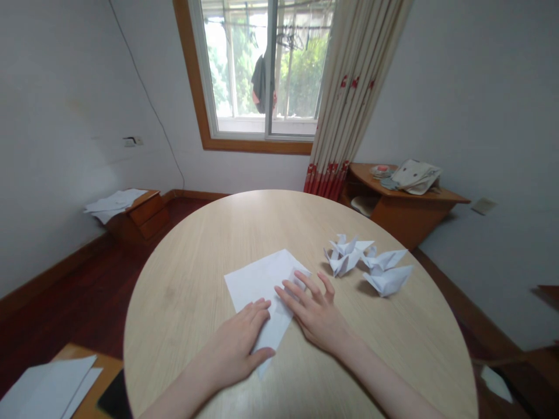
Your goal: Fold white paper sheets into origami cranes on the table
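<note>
Nearest, lower left: loose white sheets point(43, 381) on a wooden surface, with a dark flat object point(114, 398) beside them; can't tell what it is.

Left hand point(238, 349): flat, palm down, fingers together on the near-left part of the white paper point(257, 279), thumb along its near edge. It presses and grips nothing.
Right hand point(317, 317): also flat, fingers spread over the paper's right side, fingertips at a small folded-over flap. Nothing is pinched here either.

The paper lies on the round wooden table point(187, 267), near the middle and slightly toward the person. One corner points at the person and the sheet looks partly folded.

Risks, as I judge them:
- The tabletop looks smooth. Uneven pressure between the two palms could make the sheet skate or rotate, pulling any crease off line.
- The right fingers are splayed, so the flap under them could lift or buckle between the fingertips.
- The folded paper figures point(371, 265) sit just beside the right hand. A wide sweep of that wrist could knock or flatten them.

Further back, left: a low cabinet point(146, 215) with papers on top. Right: a wooden desk point(406, 206) carrying a pale bag point(417, 174). Behind them: a curtain point(349, 105) and a window point(236, 70) with a garment point(259, 81) hanging outside.
</note>
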Demonstrator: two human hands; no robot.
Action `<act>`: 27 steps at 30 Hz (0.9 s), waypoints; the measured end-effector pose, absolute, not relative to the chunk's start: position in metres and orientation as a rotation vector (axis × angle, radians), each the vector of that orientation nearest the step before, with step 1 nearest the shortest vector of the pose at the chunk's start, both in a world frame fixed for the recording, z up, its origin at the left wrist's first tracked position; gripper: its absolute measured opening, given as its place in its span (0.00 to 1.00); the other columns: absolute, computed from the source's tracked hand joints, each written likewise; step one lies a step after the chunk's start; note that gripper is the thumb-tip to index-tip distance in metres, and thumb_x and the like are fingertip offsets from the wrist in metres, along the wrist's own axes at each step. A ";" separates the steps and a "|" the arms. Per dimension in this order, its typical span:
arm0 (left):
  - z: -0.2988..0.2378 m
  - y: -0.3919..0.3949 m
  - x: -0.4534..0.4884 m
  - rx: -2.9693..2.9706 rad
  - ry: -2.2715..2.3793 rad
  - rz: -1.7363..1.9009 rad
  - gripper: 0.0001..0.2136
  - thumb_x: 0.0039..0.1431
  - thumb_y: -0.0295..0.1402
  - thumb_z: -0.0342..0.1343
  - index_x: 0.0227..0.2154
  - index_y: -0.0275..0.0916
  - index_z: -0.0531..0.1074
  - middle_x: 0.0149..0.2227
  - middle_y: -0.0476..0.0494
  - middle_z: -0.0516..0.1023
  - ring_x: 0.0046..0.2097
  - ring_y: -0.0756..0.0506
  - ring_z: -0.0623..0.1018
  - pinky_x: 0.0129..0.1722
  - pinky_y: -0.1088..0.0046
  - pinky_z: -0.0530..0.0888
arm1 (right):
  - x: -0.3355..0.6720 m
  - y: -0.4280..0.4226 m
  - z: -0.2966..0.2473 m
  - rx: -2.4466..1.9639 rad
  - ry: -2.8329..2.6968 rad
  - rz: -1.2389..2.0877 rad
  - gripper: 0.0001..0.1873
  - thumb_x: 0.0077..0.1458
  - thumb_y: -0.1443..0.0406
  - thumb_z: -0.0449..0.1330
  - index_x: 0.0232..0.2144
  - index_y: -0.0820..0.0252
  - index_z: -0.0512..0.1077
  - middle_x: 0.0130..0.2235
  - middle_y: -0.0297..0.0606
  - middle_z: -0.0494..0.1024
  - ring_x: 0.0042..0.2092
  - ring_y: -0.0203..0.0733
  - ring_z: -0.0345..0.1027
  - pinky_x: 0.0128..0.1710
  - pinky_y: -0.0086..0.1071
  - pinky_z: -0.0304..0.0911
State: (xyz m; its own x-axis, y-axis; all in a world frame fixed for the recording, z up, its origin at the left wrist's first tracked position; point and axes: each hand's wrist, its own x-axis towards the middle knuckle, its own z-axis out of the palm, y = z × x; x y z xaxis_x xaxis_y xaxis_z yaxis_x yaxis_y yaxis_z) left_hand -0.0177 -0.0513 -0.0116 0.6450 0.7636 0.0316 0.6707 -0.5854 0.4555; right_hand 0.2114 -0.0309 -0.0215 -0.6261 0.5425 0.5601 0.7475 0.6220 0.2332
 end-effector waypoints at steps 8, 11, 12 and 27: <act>-0.014 -0.053 -0.020 2.519 1.154 0.330 0.25 0.57 0.45 0.59 0.53 0.38 0.65 0.62 0.36 0.63 0.65 0.34 0.59 0.61 0.50 0.62 | 0.224 -0.032 -0.015 -0.954 -2.321 -0.550 0.14 0.57 0.72 0.55 0.44 0.57 0.72 0.43 0.39 0.78 0.57 0.49 0.57 0.62 0.50 0.30; -0.016 -0.051 -0.022 2.535 1.159 0.333 0.29 0.55 0.50 0.59 0.55 0.39 0.66 0.63 0.35 0.62 0.65 0.32 0.57 0.61 0.48 0.61 | 0.229 -0.033 -0.010 -0.948 -2.338 -0.421 0.12 0.58 0.73 0.53 0.40 0.59 0.72 0.41 0.39 0.78 0.52 0.46 0.63 0.60 0.48 0.38; -0.015 -0.051 -0.022 2.540 1.147 0.330 0.31 0.53 0.52 0.59 0.55 0.39 0.66 0.63 0.34 0.62 0.65 0.32 0.57 0.61 0.47 0.61 | 0.230 -0.033 -0.008 -0.951 -2.351 -0.359 0.12 0.58 0.74 0.52 0.40 0.59 0.73 0.40 0.39 0.78 0.51 0.45 0.65 0.58 0.47 0.42; -0.005 -0.054 -0.022 2.585 0.959 0.255 0.31 0.55 0.32 0.57 0.62 0.43 0.58 0.64 0.39 0.61 0.65 0.36 0.58 0.63 0.43 0.49 | 0.236 -0.034 -0.013 -1.163 -2.588 0.069 0.19 0.57 0.74 0.54 0.48 0.56 0.75 0.52 0.40 0.76 0.49 0.48 0.70 0.47 0.43 0.68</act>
